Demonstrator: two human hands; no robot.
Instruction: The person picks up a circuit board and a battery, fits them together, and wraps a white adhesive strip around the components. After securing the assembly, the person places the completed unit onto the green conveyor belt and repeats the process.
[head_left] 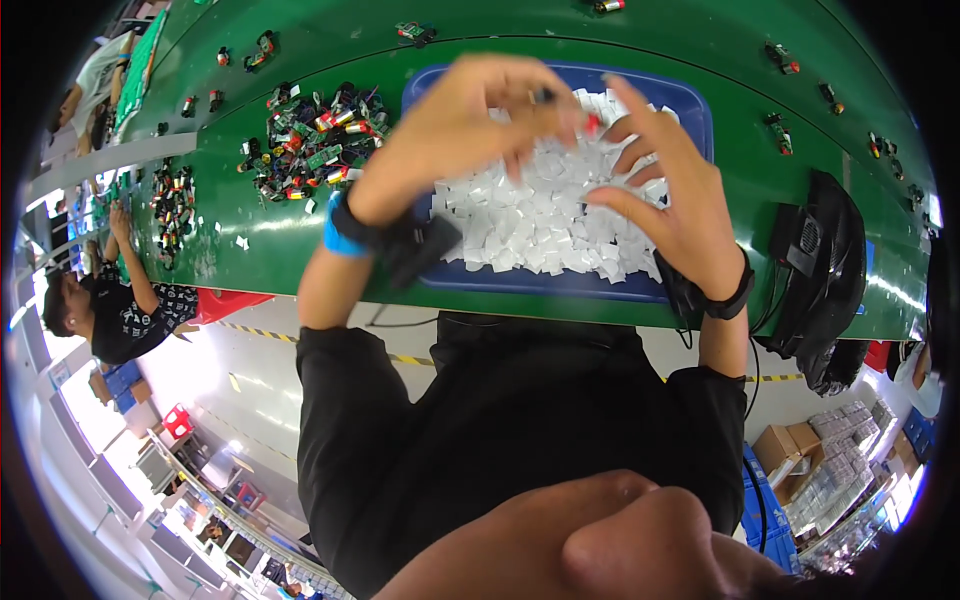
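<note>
Over a blue tray my left hand is blurred by motion. Its fingers are closed round a small electronic part, whose red end shows past the fingertips; the rest is mostly hidden. To its right my right hand has its fingers spread and holds nothing. A heap of small white paper pieces fills the tray beneath both hands. Left of the tray lies a pile of small circuit-board assemblies with red and gold cylinders.
Loose assemblies lie along the far side of the green table, among them one board. A black bag and a black device with cables stand at the right. At the left a co-worker reaches toward another pile.
</note>
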